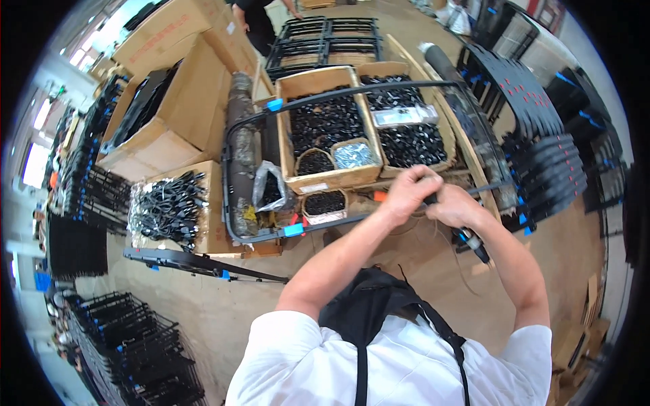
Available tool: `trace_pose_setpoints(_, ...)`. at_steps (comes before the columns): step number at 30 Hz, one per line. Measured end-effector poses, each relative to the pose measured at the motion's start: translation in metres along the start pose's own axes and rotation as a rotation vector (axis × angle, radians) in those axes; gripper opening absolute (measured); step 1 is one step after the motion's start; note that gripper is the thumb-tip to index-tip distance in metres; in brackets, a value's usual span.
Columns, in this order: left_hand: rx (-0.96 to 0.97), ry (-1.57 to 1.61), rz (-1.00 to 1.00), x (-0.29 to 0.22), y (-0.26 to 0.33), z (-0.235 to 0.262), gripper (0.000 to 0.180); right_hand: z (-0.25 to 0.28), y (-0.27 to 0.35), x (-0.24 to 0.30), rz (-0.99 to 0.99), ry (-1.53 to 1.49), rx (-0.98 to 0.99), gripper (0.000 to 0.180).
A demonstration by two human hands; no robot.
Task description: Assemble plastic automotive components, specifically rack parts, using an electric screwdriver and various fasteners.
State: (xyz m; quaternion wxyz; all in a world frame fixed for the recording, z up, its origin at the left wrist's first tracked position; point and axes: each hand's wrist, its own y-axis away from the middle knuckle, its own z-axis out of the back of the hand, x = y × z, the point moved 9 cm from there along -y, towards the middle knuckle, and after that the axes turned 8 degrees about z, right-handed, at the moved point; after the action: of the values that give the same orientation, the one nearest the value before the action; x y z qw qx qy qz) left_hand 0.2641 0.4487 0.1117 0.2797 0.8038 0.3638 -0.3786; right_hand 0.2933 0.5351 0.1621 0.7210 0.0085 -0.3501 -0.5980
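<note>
My two hands meet over the near rail of a large black tubular frame [338, 224] with blue clips. My left hand [409, 193] is closed, its thumb and fingertips pinched together; what they hold is hidden. Beside it, my right hand [455, 205] is wrapped round a dark power screwdriver [472, 243]. The tool's body with a blue band sticks out below that hand, and a thin cable hangs close by. A dark end shows between the hands, against the rail.
Inside the frame's outline stand cardboard boxes [338, 183] of small black parts. A small box [327, 218] and a plastic bag [267, 186] sit nearer. Black cables [169, 206] fill a carton at left. Stacked black frames [135, 345] stand lower left, dark panels [528, 101] at right. Another person [256, 17] stands at the back.
</note>
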Motion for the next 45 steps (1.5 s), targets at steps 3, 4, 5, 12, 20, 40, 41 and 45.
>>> trace_pose_setpoints(3, 0.022, -0.093, -0.14, -0.049, 0.006, -0.007, 0.009, 0.027, -0.001, 0.023, 0.144, 0.061, -0.115, 0.043)
trace_pose_setpoints(4, 0.02, -0.137, -0.236, -0.072, 0.01, -0.001, 0.012, 0.041, 0.0, 0.04, 0.184, 0.075, -0.171, 0.046)
trace_pose_setpoints(5, -0.006, -0.171, -0.32, -0.094, 0.016, 0.013, 0.017, 0.047, -0.007, 0.063, 0.203, 0.08, -0.159, 0.046)
trace_pose_setpoints(12, -0.575, -0.19, -0.023, -0.086, 0.044, 0.21, 0.041, 0.0, -0.099, 0.133, 0.28, 0.215, -0.257, 0.067)
trace_pose_setpoints(20, -0.788, -0.207, 0.188, -0.061, 0.063, 0.369, 0.07, -0.105, -0.236, 0.217, 0.486, 0.447, -0.088, 0.082)
trace_pose_setpoints(40, -1.15, -0.63, 0.183, -0.118, 0.037, 0.509, 0.067, -0.131, -0.397, 0.25, 0.57, 0.326, -0.131, 0.074)
trace_pose_setpoints(41, -1.168, -0.626, 0.187, -0.118, 0.039, 0.511, 0.067, -0.131, -0.396, 0.25, 0.567, 0.322, -0.128, 0.073)
trace_pose_setpoints(45, -1.165, -0.614, 0.143, -0.114, 0.043, 0.512, 0.067, -0.134, -0.395, 0.252, 0.566, 0.296, -0.109, 0.069)
